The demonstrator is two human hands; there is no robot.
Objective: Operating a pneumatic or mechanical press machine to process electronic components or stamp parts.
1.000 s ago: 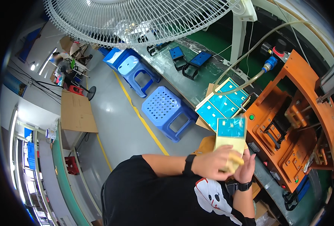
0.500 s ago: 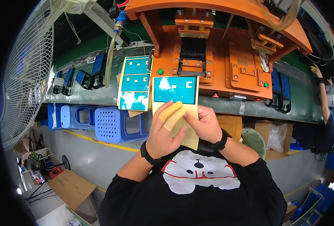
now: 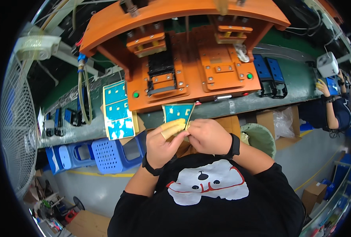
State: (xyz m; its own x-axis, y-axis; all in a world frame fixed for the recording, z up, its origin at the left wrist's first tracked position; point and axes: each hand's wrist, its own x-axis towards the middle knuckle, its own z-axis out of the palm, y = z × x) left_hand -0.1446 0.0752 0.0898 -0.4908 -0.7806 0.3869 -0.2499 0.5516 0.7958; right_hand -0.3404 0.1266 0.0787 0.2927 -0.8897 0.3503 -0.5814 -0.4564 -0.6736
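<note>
Orange press (image 3: 191, 59) blocks ahead — open gap above green bench (image 3: 238, 106).

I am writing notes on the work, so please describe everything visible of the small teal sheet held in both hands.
The small teal sheet looks thin and flexible, with pale cut-out patches on its face. It stands roughly upright, one edge bent, before the orange press fixture. The left hand, wearing yellowish fingertip covers, and the right hand pinch its lower edge.

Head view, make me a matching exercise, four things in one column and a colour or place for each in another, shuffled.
Things:
1. press fixture
2. small sheet held by the left hand and right hand
3. stools
4. fan

Descriptions:
A. far left edge, white wire guard
B. teal with pale patches
C. orange, on the bench
D. blue, under the bench

Pairs: 1-C, 2-B, 3-D, 4-A
</note>
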